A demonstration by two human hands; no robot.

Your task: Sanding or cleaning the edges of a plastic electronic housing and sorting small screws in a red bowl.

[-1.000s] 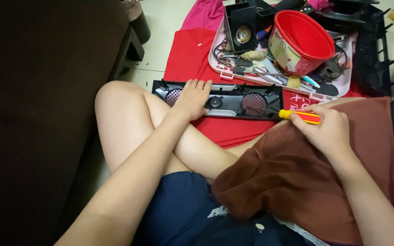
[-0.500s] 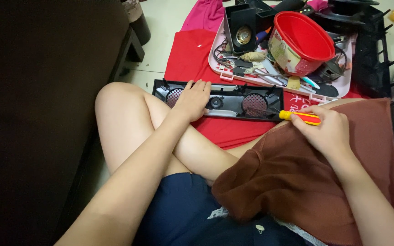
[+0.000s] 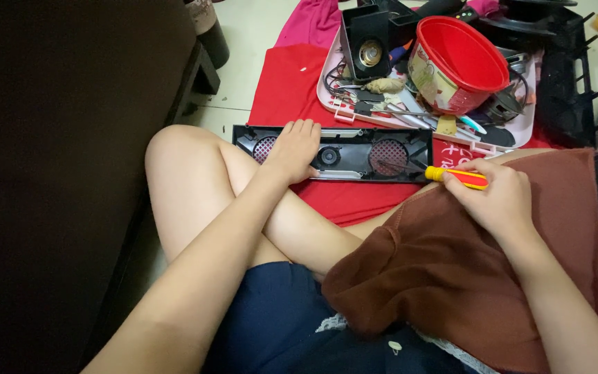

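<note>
Pressing down flat, the left hand point(image 3: 297, 149) holds the long black panel point(image 3: 333, 154) on the red cloth point(image 3: 292, 90). The right hand point(image 3: 500, 197) grips a yellow screwdriver point(image 3: 457, 177), its tip at the panel's right grille. Screws are probably not out yet.

We see a matt black plastic speaker panel point(image 3: 344, 154) with mesh grilles, a screwdriver point(image 3: 457, 177) with glossy yellow-red plastic handle, a soft brown towel point(image 3: 451, 277), and a shiny red plastic bowl point(image 3: 466, 64).
</note>
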